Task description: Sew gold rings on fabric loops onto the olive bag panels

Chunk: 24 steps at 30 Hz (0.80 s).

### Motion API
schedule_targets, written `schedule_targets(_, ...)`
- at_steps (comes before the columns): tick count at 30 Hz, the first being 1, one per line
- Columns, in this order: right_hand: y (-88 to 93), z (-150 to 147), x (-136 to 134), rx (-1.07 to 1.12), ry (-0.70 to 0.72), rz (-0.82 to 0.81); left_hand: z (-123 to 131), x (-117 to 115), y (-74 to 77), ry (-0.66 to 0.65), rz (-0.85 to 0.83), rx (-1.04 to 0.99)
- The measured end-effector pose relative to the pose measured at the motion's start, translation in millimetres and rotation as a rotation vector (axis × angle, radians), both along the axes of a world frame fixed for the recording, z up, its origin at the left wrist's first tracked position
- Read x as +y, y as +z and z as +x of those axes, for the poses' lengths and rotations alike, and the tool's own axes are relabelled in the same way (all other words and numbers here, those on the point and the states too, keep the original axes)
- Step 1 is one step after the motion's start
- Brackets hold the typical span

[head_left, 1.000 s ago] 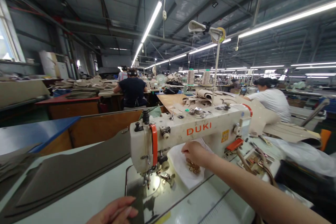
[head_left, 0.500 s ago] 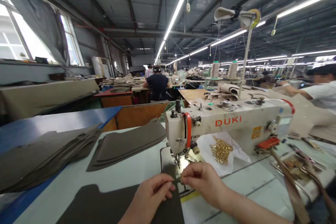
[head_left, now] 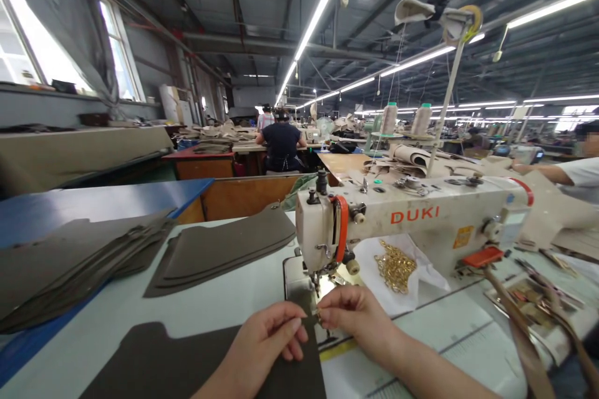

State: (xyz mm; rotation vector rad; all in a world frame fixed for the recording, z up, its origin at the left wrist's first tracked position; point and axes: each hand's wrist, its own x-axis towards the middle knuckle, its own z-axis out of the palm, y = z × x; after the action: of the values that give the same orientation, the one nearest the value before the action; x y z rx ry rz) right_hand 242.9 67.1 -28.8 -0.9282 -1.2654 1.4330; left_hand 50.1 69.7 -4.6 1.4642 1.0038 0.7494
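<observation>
My right hand (head_left: 358,318) is closed in a pinch just in front of the sewing machine's needle area, on what looks like a small gold-coloured metal piece (head_left: 319,317), mostly hidden by the fingertips. Close to its left, my left hand (head_left: 271,340) has thumb and forefinger pressed together; whatever is between them cannot be made out. Under the left hand a dark grey-brown panel (head_left: 178,358) lies flat, one edge reaching toward the needle. The white sewing machine (head_left: 416,215) stands over the table. Behind my right hand, gold metal hardware (head_left: 395,267) is heaped on a white sheet (head_left: 428,280).
Dark cut panels (head_left: 224,249) lie left of the machine, and a further stack (head_left: 84,268) rests on the blue table (head_left: 116,199). A tool tray (head_left: 524,299) with straps hangs at the right. Co-workers sit ahead (head_left: 281,143) and at right (head_left: 580,171).
Both hands have shifted slightly left in the picture, still close together before the needle. The view has turned a little. The co-worker at the right is now nearer the picture's edge.
</observation>
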Motion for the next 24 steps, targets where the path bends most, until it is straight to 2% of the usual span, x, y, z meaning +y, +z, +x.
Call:
schedule_targets(6,6.8,-1.0,-4.9,0.075,0.009,-0.061,1.7,-1.3,3.0,0.000,-0.052,-0.019)
schedule_targets(12,10.9,-6.0,-9.6,0.210,0.078,-0.212,4.0,-2.5,2.3,0.000,-0.105,-0.053)
schedule_targets(18,8.3,-4.9,-13.1,0.080,-0.028,-0.046,3.6,-3.5,1.8,0.029,-0.091,-0.079)
schedule_targets(21,8.5,-7.7,-13.0,-0.007,0.007,0.020,3.6,-4.1,2.3,0.026,-0.067,-0.079)
schedule_targets(24,7.9,-15.2,-8.4,-0.032,0.047,0.020,3.6,-4.7,3.5,0.031,-0.044,-0.063)
